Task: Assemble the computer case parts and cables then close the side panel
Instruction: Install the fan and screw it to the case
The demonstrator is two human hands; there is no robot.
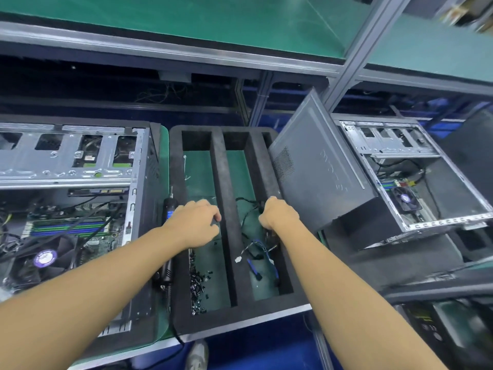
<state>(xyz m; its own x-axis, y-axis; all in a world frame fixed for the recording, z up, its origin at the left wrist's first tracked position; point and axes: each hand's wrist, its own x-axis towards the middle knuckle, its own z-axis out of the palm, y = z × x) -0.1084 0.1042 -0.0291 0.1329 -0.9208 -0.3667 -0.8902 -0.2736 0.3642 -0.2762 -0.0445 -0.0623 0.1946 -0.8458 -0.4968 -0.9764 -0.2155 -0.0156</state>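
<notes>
Two hands work inside the black foam tray [234,311], which sits on the bench between two opened machines. Our left hand [193,222] hangs over the tray's left compartment with its fingers curled down toward the green floor. We cannot tell whether it pinches anything, because the fingertips are turned away from us. The screws [198,285] lie heaped at the near end of that compartment, where the foam walls keep them from rolling off and leave them easy to pick one at a time.

Our right hand [277,214] is in the right compartment, its fingers closed around the black cables [256,249], which trail back toward us into a tangle with blue leads. We judge we are fetching wiring for a case.

The screwdriver [167,209] lies in the gap between the tray and the left case [80,209], just beside our left hand and ready to be grabbed. That case lies on its side with the board facing up, so we can reach in from above.

The side panel [320,169] leans tilted against the right case [432,182], parked clear of both interiors. Closing it looks like the last step, and it has not been started.
</notes>
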